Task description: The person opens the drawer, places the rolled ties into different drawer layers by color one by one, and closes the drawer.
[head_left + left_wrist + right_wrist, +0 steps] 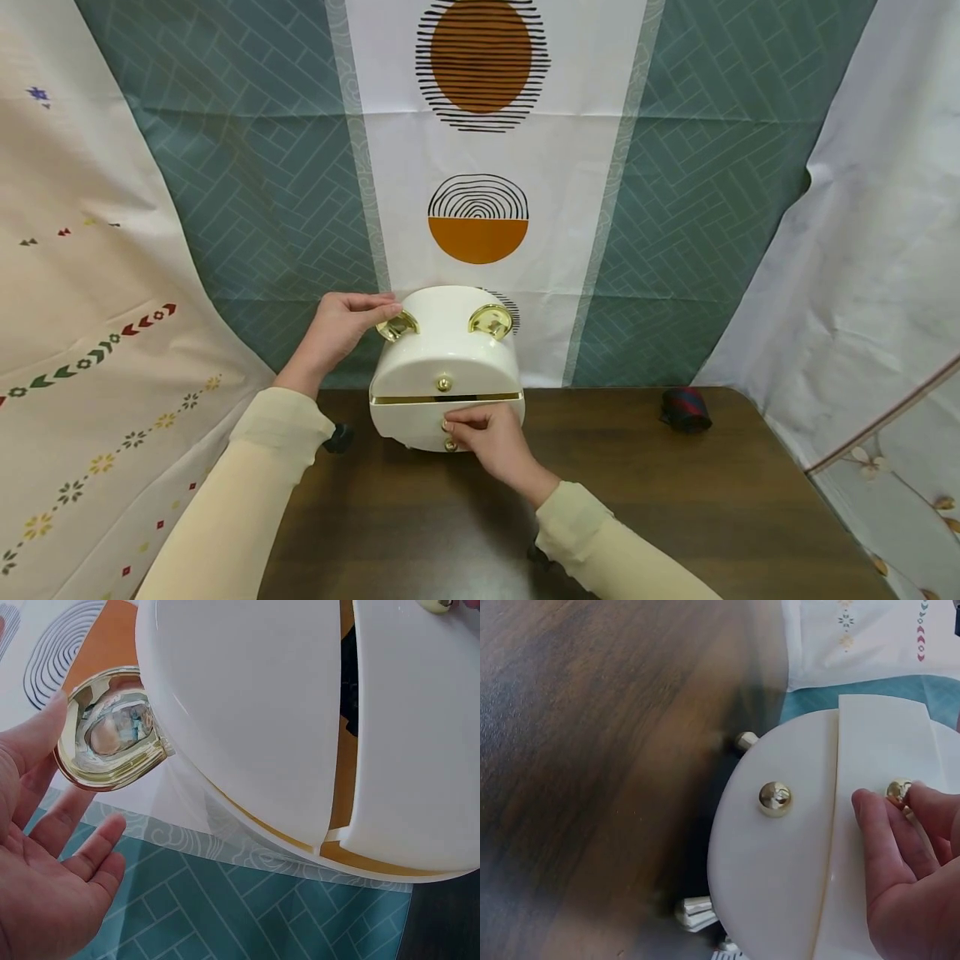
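- Clearly, your left hand point(336, 332) pinches the gold ear point(112, 739) on the left side of the white cabinet point(420, 368), thumb on its outer edge, while the ring and little fingers sit apart from it.
- Your right hand point(497, 442) grips the middle knob point(897, 790) between thumb and fingers.
- You have the cabinet near the far edge of the brown table point(600, 492), in front of the hanging cloth point(690, 217) with its teal sides and white, orange-patterned centre.
- The middle drawer point(405, 422) stands partly out, its front jutting past the lower drawer point(746, 847) in your right wrist view.
- Through the gap above the middle drawer you can see a dark item point(349, 682); too little of it shows to tell what it is.
- Above that gap sits the upper knob point(444, 383); beneath your right fingers is the lower knob point(775, 799); you are touching neither.
- A second gold ear point(491, 321) tops the cabinet's right side.
- Well to your right, a dark roll point(686, 410) with red stripes lies near the table's far edge.
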Available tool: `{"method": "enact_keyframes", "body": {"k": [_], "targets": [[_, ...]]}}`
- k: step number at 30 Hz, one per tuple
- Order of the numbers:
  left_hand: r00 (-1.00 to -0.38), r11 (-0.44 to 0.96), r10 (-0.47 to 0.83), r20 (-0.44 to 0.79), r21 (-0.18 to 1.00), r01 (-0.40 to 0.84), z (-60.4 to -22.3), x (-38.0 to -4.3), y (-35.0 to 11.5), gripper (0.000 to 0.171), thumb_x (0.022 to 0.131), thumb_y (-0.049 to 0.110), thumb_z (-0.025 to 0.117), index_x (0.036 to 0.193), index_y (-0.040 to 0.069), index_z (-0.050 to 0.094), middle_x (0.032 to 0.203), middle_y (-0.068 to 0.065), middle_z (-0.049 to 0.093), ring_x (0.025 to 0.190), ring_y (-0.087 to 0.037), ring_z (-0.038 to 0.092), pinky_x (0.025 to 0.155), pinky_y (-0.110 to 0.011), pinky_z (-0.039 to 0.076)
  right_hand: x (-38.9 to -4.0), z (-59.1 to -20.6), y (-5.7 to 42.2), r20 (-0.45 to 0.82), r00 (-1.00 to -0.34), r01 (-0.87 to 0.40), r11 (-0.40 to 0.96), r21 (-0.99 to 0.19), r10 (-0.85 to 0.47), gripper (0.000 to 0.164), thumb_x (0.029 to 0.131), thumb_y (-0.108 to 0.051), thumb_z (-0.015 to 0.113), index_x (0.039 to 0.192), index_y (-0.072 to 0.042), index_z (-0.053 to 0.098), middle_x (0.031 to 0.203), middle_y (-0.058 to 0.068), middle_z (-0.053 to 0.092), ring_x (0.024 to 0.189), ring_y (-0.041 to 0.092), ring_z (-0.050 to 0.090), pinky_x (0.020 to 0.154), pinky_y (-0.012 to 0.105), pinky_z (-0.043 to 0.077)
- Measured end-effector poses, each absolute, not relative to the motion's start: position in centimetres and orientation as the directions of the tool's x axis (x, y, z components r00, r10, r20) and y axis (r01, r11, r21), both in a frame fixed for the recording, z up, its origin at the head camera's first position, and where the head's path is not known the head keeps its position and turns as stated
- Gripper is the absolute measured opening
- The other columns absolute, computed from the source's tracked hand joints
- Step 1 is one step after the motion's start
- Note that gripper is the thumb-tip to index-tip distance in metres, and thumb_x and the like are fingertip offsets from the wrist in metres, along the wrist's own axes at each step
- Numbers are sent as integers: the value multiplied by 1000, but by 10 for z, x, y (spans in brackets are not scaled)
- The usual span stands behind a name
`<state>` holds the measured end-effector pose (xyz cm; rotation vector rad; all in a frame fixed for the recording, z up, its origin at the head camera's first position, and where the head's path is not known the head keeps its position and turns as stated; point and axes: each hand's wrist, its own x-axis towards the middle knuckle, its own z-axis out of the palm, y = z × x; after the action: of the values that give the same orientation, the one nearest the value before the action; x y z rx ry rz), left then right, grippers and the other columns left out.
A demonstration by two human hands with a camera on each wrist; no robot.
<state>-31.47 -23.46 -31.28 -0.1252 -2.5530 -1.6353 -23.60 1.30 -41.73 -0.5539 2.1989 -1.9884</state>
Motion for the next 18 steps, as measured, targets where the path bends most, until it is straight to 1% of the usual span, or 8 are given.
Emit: {"method": "enact_keyframes", "body": {"k": [3, 5, 7, 9, 10, 12, 16, 18], "targets": [[-991, 416, 13, 132, 901, 126, -312, -314, -235, 46, 75, 48, 74, 109, 17, 72, 128, 1, 61, 132, -18, 43, 112, -48, 31, -236, -417, 12, 151, -930, -181, 61, -982, -336, 18, 85, 1, 65, 100, 10, 70, 100, 25, 69, 66, 8, 67, 77, 51, 55], [-992, 415, 11, 129, 901, 122, -312, -314, -235, 47, 75, 49, 74, 109, 17, 72, 128, 1, 61, 132, -18, 43, 112, -48, 31, -237, -418, 11, 155, -931, -180, 47, -983, -330, 18, 85, 1, 65, 99, 10, 70, 98, 26, 69, 68, 14, 68, 75, 51, 56], [-992, 416, 11, 128, 901, 121, -313, -314, -235, 47, 75, 48, 74, 109, 17, 72, 128, 1, 61, 132, -18, 43, 112, -48, 30, -238, -419, 11, 156, -932, -174, 27, -984, -326, 18, 85, 2, 65, 99, 11, 69, 96, 28, 68, 72, 24, 70, 75, 50, 56], [-992, 418, 11, 129, 900, 122, -313, -314, -235, 47, 75, 48, 74, 110, 17, 72, 128, 1, 61, 131, -18, 43, 112, -48, 30, -239, -421, 10, 155, -935, -166, 6, -986, -320, 18, 84, 3, 64, 99, 12, 69, 95, 30, 67, 77, 32, 69, 75, 50, 56], [-991, 417, 11, 131, 900, 124, -313, -314, -235, 47, 75, 48, 74, 110, 17, 72, 128, 1, 61, 131, -18, 44, 112, -48, 30, -240, -421, 10, 153, -936, -161, 1, -987, -316, 18, 84, 3, 65, 99, 12, 69, 95, 30, 67, 78, 34, 69, 75, 50, 56], [-991, 417, 13, 135, 900, 128, -313, -314, -235, 46, 75, 48, 74, 110, 17, 72, 128, 1, 61, 131, -18, 44, 112, -48, 31, -242, -423, 9, 145, -940, -150, -5, -989, -310, 19, 83, 3, 65, 99, 12, 69, 94, 31, 67, 79, 36, 68, 76, 51, 55], [-991, 417, 17, 135, 900, 130, -313, -315, -235, 47, 75, 49, 74, 110, 18, 72, 129, 1, 61, 131, -18, 44, 112, -47, 31, -244, -424, 9, 125, -946, -129, -4, -992, -300, 19, 83, 2, 66, 99, 10, 70, 92, 31, 68, 79, 33, 67, 77, 52, 55], [-991, 420, 18, 133, 898, 128, -313, -315, -236, 48, 75, 49, 74, 111, 18, 72, 129, 2, 61, 132, -18, 43, 112, -48, 30, -244, -424, 9, 120, -947, -123, -10, -992, -299, 19, 83, 2, 67, 100, 10, 70, 93, 30, 68, 81, 34, 67, 78, 51, 55]]}}
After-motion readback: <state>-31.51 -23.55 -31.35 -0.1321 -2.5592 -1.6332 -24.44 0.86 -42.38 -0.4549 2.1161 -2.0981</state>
